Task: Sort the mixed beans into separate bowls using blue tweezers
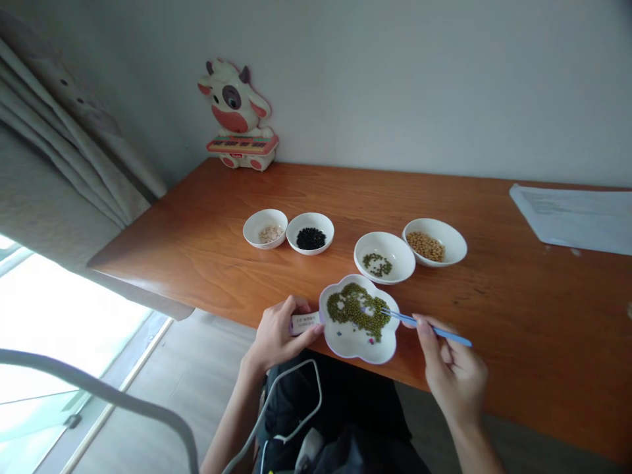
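Note:
At the table's front edge lies a white flower-shaped plate with a lilac rim, carrying many green mung beans. My left hand is closed at the plate's left side, thumb against the rim. Between its thumb and fingers shows a white label with small print. My right hand grips blue tweezers, whose tips reach down among the beans at the plate's right; whether a bean is between them is too small to tell. Just behind the plate stands a white bowl with some mung beans in it.
Farther right is a bowl of tan beans. Two bowls stand to the left, one with black beans, another with pale pieces. A cow toy keyboard and a sheet in a sleeve lie farther back. A cable crosses my lap.

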`<act>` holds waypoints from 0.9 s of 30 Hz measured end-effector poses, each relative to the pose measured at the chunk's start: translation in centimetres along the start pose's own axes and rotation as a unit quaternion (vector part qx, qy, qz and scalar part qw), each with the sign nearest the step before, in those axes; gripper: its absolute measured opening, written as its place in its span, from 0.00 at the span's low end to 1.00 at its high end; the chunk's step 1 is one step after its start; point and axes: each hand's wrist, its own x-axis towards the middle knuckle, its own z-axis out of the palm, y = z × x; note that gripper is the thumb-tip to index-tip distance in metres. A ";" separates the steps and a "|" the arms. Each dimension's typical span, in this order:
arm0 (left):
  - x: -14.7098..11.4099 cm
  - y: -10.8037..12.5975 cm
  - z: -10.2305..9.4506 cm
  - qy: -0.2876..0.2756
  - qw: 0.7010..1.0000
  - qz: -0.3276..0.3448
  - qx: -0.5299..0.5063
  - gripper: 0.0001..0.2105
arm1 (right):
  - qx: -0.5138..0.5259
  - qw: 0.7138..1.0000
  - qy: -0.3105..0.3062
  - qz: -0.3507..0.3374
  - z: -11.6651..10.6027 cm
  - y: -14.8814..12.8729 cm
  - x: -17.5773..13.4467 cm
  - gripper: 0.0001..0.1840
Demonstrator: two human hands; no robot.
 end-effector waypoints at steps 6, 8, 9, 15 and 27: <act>-0.2 0.0 0.2 -0.007 0.990 -0.049 -0.134 0.12 | 0.052 0.996 -0.012 0.076 0.2 -0.2 0.2 0.10; -0.5 0.6 0.2 -0.013 0.969 -0.094 -0.226 0.14 | 0.069 0.994 -0.002 0.082 0.1 -0.2 0.1 0.10; -0.7 0.9 0.2 -0.009 0.954 -0.112 -0.277 0.16 | 0.078 0.993 0.003 0.087 0.0 -0.2 0.0 0.10; -2.1 3.5 -1.1 0.076 0.898 -0.225 -0.370 0.21 | 0.088 0.989 0.020 0.117 -0.2 -0.1 -0.3 0.11; -2.9 5.5 -1.6 0.086 0.924 -0.213 -0.306 0.17 | 0.098 0.988 0.003 0.116 0.0 -0.4 -0.1 0.12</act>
